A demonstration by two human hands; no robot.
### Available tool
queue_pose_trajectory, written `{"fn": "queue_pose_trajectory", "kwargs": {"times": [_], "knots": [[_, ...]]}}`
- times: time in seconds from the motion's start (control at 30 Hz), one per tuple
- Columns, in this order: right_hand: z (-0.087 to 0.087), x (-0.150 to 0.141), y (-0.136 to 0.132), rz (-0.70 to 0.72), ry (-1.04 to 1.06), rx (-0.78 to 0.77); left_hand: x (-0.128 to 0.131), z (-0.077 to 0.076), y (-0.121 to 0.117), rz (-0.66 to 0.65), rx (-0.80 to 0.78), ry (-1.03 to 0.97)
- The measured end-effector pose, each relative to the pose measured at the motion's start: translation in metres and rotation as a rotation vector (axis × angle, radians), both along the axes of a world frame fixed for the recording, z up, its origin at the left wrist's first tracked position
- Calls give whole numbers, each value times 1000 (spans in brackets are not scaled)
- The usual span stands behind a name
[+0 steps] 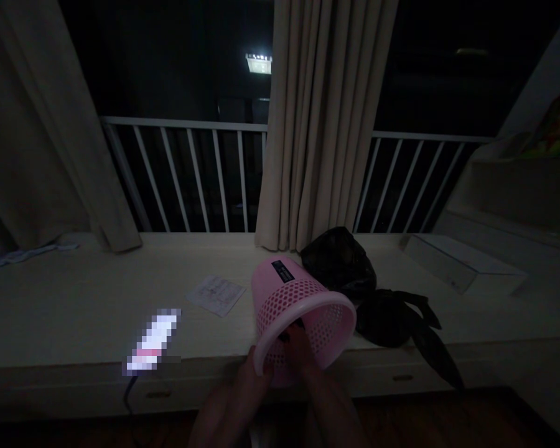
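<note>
A pink plastic wastebasket (284,292) with a perforated band and a dark label lies tilted on the white ledge, its mouth facing me. My left hand (260,368) grips its rim on the left side. Inside the basket is my right hand (297,345), reaching in through the mouth. Small patches of something black show around its fingers, too dark to name, and the fingertips are partly hidden. Right behind the basket sits a full black plastic bag (340,261). A second black bag (387,317), knotted, with long loose ends, rests to the right.
A creased paper sheet (218,295) lies left of the basket. Farther left is a lit, pixelated device (153,342) with a cable. A white box (464,264) stands at the right. Beige curtains (324,124) and a white railing (186,126) line the back. Drawers are under the ledge.
</note>
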State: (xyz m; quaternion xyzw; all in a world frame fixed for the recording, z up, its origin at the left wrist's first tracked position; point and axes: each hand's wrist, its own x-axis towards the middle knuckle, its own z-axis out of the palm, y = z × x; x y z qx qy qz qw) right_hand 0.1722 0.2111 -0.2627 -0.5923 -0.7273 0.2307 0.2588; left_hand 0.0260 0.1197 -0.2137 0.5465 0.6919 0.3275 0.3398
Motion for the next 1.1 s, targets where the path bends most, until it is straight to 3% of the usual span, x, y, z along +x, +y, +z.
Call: {"fn": "queue_pose_trajectory", "kwargs": {"times": [0.1, 0.23, 0.43, 0.67, 1.1], "knots": [[0, -2, -2, -20, -52, -10, 0, -3, 0, -17, 47, -17], [1, -4, -5, -97, -126, -18, 1, 3, -1, -21, -23, 26], [-3, -4, -2, -7, -26, 38, 2, 17, -2, -7, -84, 32], [3, -5, -7, 16, 79, 38, -1, 2, -1, -54, 19, -19], [15, -10, -11, 40, 101, -19, -1, -5, 2, -23, 12, -13]]}}
